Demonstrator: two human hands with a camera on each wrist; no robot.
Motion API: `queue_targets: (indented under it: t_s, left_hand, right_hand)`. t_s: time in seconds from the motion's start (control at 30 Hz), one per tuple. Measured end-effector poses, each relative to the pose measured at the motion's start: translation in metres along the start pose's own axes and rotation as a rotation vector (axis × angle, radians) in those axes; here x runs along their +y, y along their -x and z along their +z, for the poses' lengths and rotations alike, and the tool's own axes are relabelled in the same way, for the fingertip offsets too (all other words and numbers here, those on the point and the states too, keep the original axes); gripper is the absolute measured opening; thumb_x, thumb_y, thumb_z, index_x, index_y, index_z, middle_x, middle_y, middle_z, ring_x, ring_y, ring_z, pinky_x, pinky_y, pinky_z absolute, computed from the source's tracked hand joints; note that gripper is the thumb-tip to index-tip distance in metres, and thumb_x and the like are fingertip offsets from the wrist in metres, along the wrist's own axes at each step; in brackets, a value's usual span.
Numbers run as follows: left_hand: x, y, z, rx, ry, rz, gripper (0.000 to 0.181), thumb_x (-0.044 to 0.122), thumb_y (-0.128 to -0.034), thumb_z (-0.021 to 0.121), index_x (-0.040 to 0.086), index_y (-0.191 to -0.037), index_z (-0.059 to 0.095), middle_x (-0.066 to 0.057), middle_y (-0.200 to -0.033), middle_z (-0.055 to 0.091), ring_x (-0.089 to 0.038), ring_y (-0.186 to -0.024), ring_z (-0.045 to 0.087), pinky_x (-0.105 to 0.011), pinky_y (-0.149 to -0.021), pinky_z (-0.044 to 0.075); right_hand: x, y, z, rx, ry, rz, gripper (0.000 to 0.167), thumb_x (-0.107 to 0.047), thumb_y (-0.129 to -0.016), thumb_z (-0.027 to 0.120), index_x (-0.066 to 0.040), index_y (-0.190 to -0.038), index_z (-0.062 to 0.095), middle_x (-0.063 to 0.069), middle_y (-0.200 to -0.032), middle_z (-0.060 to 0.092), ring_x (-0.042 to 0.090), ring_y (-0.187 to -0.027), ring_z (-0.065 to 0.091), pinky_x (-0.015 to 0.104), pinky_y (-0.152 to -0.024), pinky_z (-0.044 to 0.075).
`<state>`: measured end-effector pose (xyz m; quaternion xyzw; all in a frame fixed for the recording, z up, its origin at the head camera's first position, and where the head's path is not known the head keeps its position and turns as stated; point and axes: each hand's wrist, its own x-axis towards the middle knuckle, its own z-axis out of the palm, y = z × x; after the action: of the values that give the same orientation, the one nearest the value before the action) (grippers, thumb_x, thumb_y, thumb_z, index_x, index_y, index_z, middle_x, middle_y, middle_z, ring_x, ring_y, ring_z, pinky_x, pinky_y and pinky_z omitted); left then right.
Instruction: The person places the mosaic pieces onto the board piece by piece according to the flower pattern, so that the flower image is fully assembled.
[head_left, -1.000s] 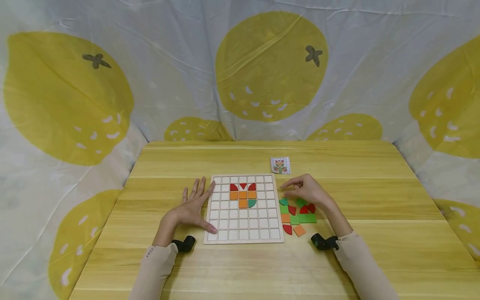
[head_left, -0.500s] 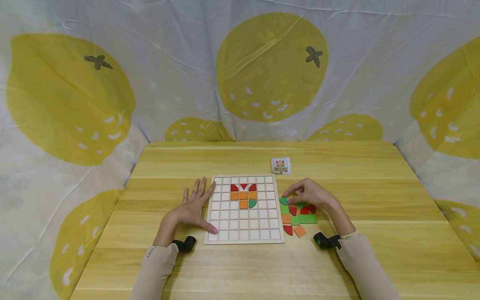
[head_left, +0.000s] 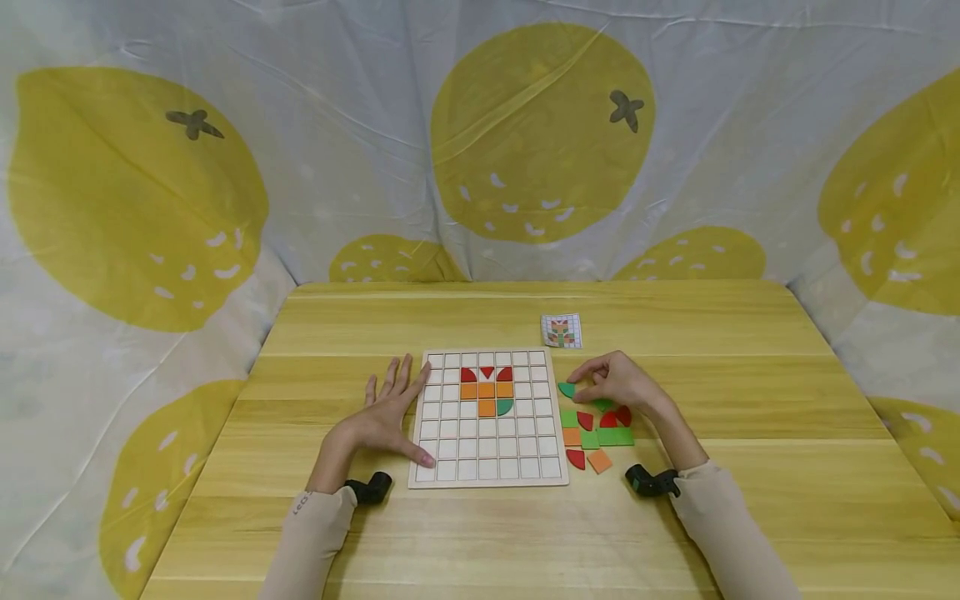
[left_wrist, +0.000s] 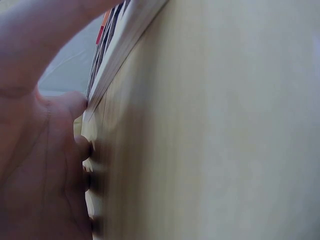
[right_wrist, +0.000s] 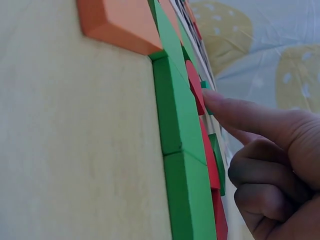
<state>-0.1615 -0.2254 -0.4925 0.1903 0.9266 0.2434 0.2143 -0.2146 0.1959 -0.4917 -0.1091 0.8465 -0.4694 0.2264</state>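
A square wooden grid board [head_left: 487,450] lies on the table in the head view. My left hand [head_left: 382,417] has its fingers spread, with thumb and index fingertip resting on the board's left side. Set in the grid are red corner pieces, a red triangle [head_left: 487,372], several orange squares [head_left: 486,389] and a green quarter-circle. Right of the board, my right hand [head_left: 618,382] pinches another green quarter-circle piece [head_left: 566,389] between thumb and index finger. In the right wrist view this piece is mostly hidden behind the thumb, and the other fingers are curled.
Loose pieces lie beside the board's right edge: green squares [head_left: 615,437], red quarter-circles [head_left: 575,459] and orange squares [head_left: 599,462]. A small printed pattern card [head_left: 561,331] lies behind the board. A lemon-print cloth [head_left: 540,133] hangs around the table.
My right hand has come down to the green quarter-circle, pinched it and shifted it slightly away from the other loose pieces, toward the back. The left hand has stayed put.
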Motion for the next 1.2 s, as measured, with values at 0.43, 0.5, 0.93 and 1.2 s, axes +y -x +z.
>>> queue_targets:
  t_s: [0.43,0.5,0.93,1.2]
  left_hand:
    - [0.000,0.000,-0.001,-0.009,0.008,0.002,0.152,0.059,-0.0617,0.095,0.012,-0.167,-0.004,-0.023,-0.169,-0.027,-0.046,-0.156,-0.028,-0.073,-0.119,-0.019]
    - [0.000,0.000,-0.001,-0.009,0.006,0.001,0.152,0.059,-0.0621,0.095,0.012,-0.167,-0.004,-0.023,-0.169,-0.027,-0.046,-0.156,-0.028,-0.073,-0.119,-0.019]
    - [0.001,-0.001,-0.001,-0.006,0.009,0.006,0.151,0.057,-0.0624,0.096,0.011,-0.167,-0.003,-0.023,-0.169,-0.027,-0.045,-0.156,-0.028,-0.073,-0.118,-0.020]
    - [0.002,-0.001,-0.002,-0.010,0.006,-0.001,0.151,0.058,-0.0626,0.095,0.012,-0.167,-0.004,-0.023,-0.169,-0.027,-0.045,-0.156,-0.028,-0.073,-0.118,-0.019]
  right_hand:
    - [-0.013,0.000,0.007,0.043,-0.041,-0.047,0.026,-0.014,-0.093,0.078,-0.001,-0.115,0.075,-0.006,-0.059,0.023,0.010,-0.054,0.020,0.024,-0.054,0.027]
    - [-0.021,-0.001,0.015,0.038,-0.036,-0.064,0.025,-0.015,-0.092,0.079,-0.003,-0.114,0.077,-0.006,-0.060,0.022,0.011,-0.055,0.020,0.025,-0.055,0.027]
    - [-0.065,-0.024,0.079,-0.054,-0.035,-0.133,0.021,-0.012,-0.086,0.084,-0.007,-0.106,0.080,-0.005,-0.055,0.026,0.013,-0.054,0.022,0.023,-0.055,0.025]
    - [-0.076,-0.030,0.105,-0.033,0.016,-0.173,0.018,-0.012,-0.083,0.087,-0.007,-0.100,0.082,-0.002,-0.074,0.054,0.011,-0.058,0.029,0.021,-0.055,0.023]
